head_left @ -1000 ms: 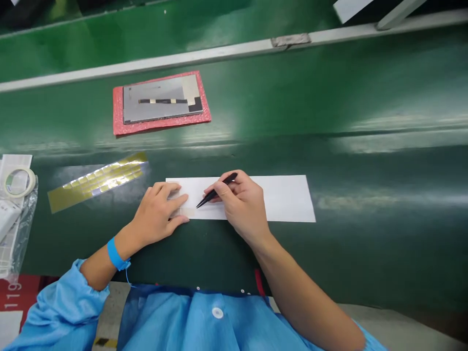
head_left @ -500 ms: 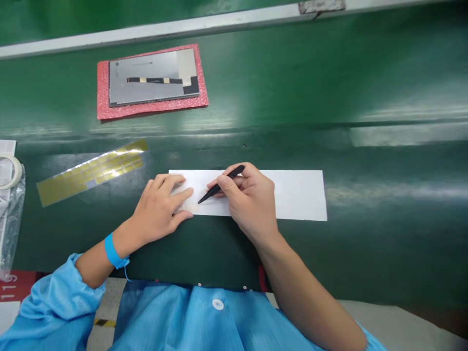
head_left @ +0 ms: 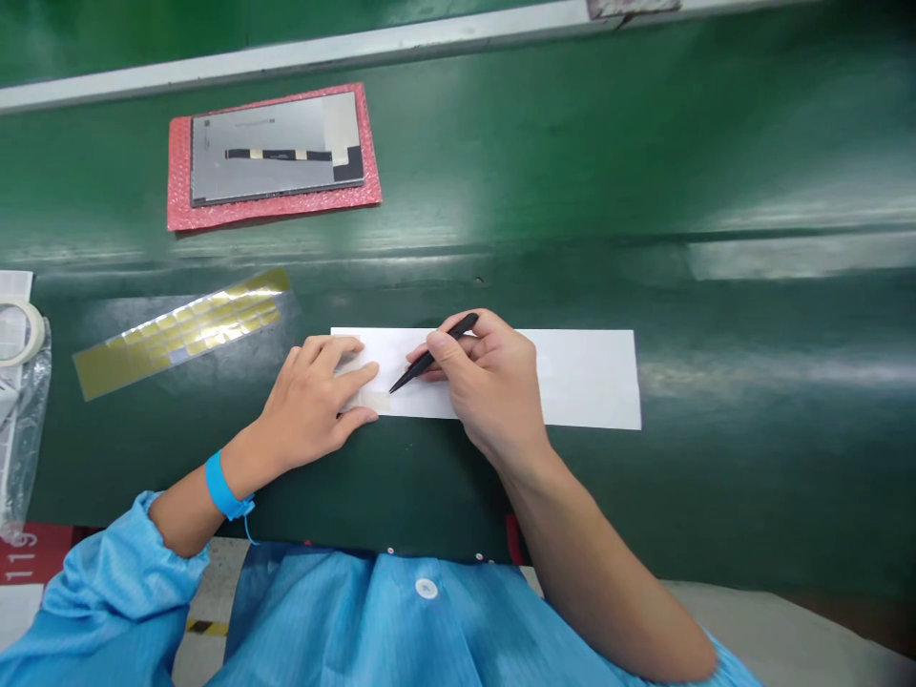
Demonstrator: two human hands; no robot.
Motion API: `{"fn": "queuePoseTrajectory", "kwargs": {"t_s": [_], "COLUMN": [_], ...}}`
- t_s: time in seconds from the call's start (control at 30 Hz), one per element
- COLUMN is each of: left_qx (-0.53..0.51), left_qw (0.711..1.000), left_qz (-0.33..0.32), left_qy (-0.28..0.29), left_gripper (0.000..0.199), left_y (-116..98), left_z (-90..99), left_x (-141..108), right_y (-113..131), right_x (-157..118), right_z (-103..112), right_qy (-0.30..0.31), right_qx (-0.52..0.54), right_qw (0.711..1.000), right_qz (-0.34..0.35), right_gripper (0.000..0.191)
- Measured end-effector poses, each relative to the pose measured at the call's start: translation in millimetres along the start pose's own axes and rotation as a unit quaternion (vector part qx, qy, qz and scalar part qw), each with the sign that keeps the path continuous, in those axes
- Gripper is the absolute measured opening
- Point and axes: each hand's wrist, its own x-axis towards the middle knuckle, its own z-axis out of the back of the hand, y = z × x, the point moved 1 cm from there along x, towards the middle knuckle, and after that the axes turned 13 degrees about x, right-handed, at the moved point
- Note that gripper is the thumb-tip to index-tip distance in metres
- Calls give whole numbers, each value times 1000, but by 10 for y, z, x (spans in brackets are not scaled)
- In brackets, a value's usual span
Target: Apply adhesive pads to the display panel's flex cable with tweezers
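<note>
A long white strip lies flat on the green mat in front of me. My left hand rests on its left end with the fingers spread, beside a small pale translucent piece near the strip's lower edge. In my right hand is a slim black pointed tool, pinched like a pen. Its tip points down and left, at or just above the strip near the pale piece; whether it touches I cannot tell.
Behind lies a flat display panel on pink bubble wrap. A sheet of yellow stickers is on the left. At the far left are a tape roll and a clear plastic bag. A pale rail crosses the back.
The panel on its pink wrap has shifted left in the view. My right hand and the black tool have moved very slightly, while my left hand stays on the strip.
</note>
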Motion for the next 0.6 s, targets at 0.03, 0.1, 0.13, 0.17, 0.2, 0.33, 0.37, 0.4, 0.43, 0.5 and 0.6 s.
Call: {"fn": "queuePoseTrajectory", "kwargs": {"t_s": [0.03, 0.1, 0.13, 0.17, 0.2, 0.33, 0.37, 0.4, 0.43, 0.5, 0.6], "left_qx": [1, 3, 3, 3, 3, 0, -1, -2, -3, -4, -2], "left_qw": [1000, 1000, 1000, 1000, 1000, 1000, 1000, 1000, 1000, 1000, 1000], "left_qz": [-1, -2, -2, -1, -1, -1, 0, 1, 1, 0, -1], "left_qy": [-2, -3, -3, -2, -1, 3, 4, 5, 6, 8, 8], "left_gripper": [50, 50, 50, 50, 50, 50, 49, 48, 47, 46, 47], "left_y": [-3, -8, -11, -12, -14, -16, -16, -16, -16, -17, -15], "left_z": [1, 4, 5, 6, 6, 3, 2, 0, 0, 0, 3], "left_x": [0, 2, 4, 4, 4, -1, -1, 0, 1, 5, 9], "right_y": [-2, -5, -5, -5, -5, -3, -2, -1, 1, 5, 13], "right_x": [-3, -5, -5, -2, 0, 11, 11, 10, 8, 1, -12], "right_z": [-1, -4, -6, -8, -11, -23, -25, -28, -29, -33, -46], "right_qy": [-1, 4, 7, 10, 12, 22, 23, 24, 23, 20, 16], "right_qx": [-5, -13, -15, -15, -15, -17, -18, -19, -19, -21, -23], "right_qw": [1000, 1000, 1000, 1000, 1000, 1000, 1000, 1000, 1000, 1000, 1000], "right_qz": [4, 9, 10, 9, 6, -2, -3, -4, -6, -7, -9], "right_gripper": [43, 43, 43, 43, 42, 36, 35, 34, 34, 34, 33]}}
